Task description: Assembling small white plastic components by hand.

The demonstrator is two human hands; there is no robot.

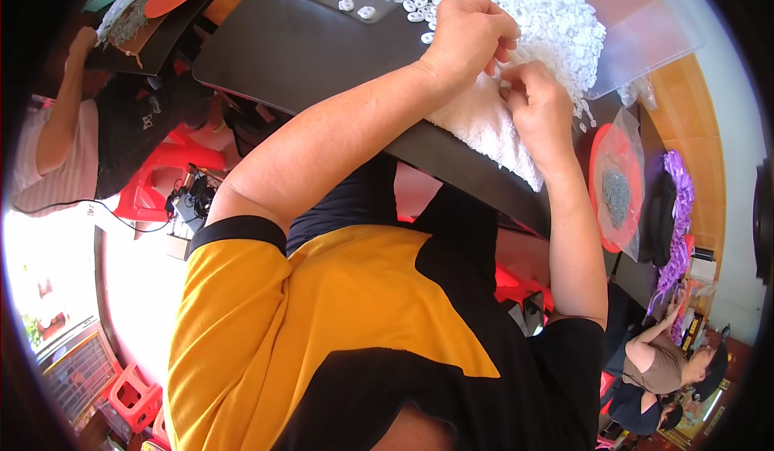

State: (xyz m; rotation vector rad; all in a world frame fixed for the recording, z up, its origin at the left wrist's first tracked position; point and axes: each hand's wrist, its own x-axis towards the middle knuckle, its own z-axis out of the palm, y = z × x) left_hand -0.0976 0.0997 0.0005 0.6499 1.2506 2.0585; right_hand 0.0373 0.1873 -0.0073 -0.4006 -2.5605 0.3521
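Both my hands are close together over the near edge of a heap of small white oval plastic pieces (pixel 556 28). My left hand (pixel 474 33) has its fingers curled in a pinch; what lies between them, if anything, is too small to make out. Just to the right and nearer, my right hand (pixel 538 112) is also closed, thumb against fingers, its contents hidden. Beneath them a white fluffy cloth (pixel 488 128) lies over the edge of the dark table (pixel 282 44). Loose white pieces (pixel 415 6) are scattered left of the heap.
A clear plastic tray (pixel 649 36) stands right of the heap. Farther right are a red round tray (pixel 601 169) with grey bits in a clear bag and purple ribbons (pixel 676 217). A co-worker's hand (pixel 82 41) is at the far left; other people (pixel 661 362) sit lower right.
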